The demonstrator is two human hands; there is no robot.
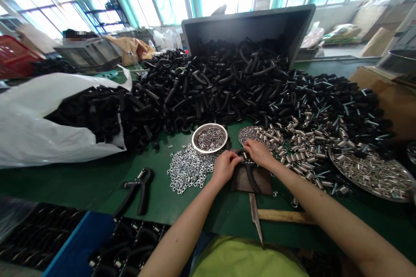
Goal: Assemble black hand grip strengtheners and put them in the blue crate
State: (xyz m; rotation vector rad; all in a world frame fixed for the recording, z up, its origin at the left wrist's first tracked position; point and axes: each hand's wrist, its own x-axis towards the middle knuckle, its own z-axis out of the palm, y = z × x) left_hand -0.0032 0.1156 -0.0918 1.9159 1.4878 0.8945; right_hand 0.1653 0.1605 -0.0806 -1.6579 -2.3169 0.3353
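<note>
A black hand gripper (250,179), the exercise kind with two handles, lies on a dark metal block (265,185) in front of me. My left hand (225,166) is closed at its upper left end, thumb and forefinger pinched on it. From the right, my right hand (259,154) reaches the top of the same piece, fingers pinched beside a small shiny part; what they hold is hidden. A hammer (282,215) with a wooden handle lies just below the block. Another hand gripper (139,190), fitted with a spring, rests on the green table to the left.
Loose nuts (186,171) surround a metal bowl (194,139) of small parts. Coil springs (300,156) and a tray of pins (373,177) lie right. Black handles (221,82) are heaped behind, before a grey bin (303,30). A white sack (26,117) stands left.
</note>
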